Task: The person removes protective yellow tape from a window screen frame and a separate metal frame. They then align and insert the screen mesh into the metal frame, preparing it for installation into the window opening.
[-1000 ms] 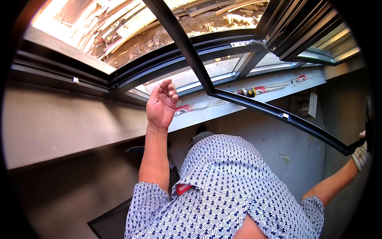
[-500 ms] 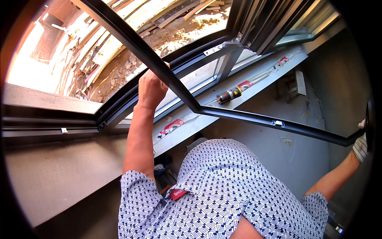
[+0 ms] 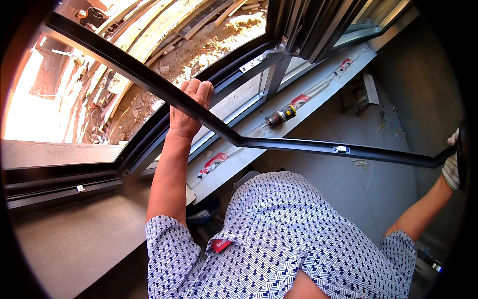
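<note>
A black window sash (image 3: 294, 144) stands swung inward, its corner pointing down over the sill. Behind one of its bars is my bare left hand (image 3: 184, 119), with bent fingers closed over the black window frame (image 3: 231, 77); the bar hides part of the palm. Far to the right, my right hand (image 3: 451, 169), in a pale striped glove, grips the sash's other end near the edge of the picture. That hand's fingers show only in part. A small white-and-metal fitting (image 3: 341, 149) sits on the sash rail, and a metal hinge arm (image 3: 259, 60) joins the frame.
A drill (image 3: 281, 115) lies on the pale sill (image 3: 226, 175) among red-and-white film scraps. Outside are stacked planks (image 3: 144, 30) and a person (image 3: 92, 17). A small wooden stool (image 3: 369, 89) stands on the floor below, at right.
The view has shifted slightly, so the scene sits further left. More of my left hand's fingers now show past the sash bar. My right hand keeps its hold.
</note>
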Motion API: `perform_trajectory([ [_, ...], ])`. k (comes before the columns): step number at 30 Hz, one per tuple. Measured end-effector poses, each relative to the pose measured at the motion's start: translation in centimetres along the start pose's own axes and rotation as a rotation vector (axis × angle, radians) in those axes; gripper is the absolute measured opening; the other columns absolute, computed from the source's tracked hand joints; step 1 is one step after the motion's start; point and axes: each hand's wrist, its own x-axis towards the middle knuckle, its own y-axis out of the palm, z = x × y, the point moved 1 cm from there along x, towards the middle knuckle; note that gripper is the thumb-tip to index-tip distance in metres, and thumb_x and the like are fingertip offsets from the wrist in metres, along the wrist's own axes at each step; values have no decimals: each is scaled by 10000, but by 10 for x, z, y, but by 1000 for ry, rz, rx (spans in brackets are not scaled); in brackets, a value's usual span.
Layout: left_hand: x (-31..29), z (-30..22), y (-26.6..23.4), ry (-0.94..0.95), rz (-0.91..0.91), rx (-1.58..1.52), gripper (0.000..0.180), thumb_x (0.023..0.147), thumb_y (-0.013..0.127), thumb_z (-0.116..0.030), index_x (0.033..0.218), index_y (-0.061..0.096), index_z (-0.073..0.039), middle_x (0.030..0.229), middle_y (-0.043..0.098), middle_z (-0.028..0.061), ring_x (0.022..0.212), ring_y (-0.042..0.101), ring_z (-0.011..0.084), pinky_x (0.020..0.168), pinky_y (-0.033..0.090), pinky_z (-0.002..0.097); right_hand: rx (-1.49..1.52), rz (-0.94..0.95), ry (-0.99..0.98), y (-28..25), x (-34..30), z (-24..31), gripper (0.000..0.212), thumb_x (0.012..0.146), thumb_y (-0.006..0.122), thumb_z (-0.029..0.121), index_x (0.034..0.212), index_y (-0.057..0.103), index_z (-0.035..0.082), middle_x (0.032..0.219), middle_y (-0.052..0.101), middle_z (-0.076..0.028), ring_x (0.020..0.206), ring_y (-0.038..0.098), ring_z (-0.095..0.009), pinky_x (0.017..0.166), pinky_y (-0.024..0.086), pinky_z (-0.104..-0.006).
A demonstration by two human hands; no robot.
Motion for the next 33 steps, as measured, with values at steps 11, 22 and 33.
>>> perform_trajectory([
  [11, 3, 3, 1, -26, -63, -74, 124, 928, 720, -164, 949, 634, -78, 875, 598, 107, 833, 590, 318, 748, 504, 424, 4, -171, 273, -11, 21, -49, 624, 958, 642, 610, 685, 540, 58, 578, 520, -56, 517, 515, -178, 518, 481, -318],
  [22, 2, 5, 2, -117, -190, -23, 166, 953, 711, -213, 918, 639, -67, 939, 629, 118, 913, 602, 323, 805, 509, 439, -10, -257, 460, -14, 23, -69, 616, 963, 644, 599, 691, 540, 57, 575, 519, -57, 523, 515, -182, 540, 477, -323],
  [33, -7, 22, 2, -552, -503, -489, 231, 1038, 635, -223, 953, 640, -8, 892, 653, 62, 851, 613, 165, 795, 484, 303, 157, 28, 229, -12, 31, -63, 339, 985, 673, 352, 816, 576, 75, 708, 534, -21, 589, 505, -136, 567, 432, -278],
])
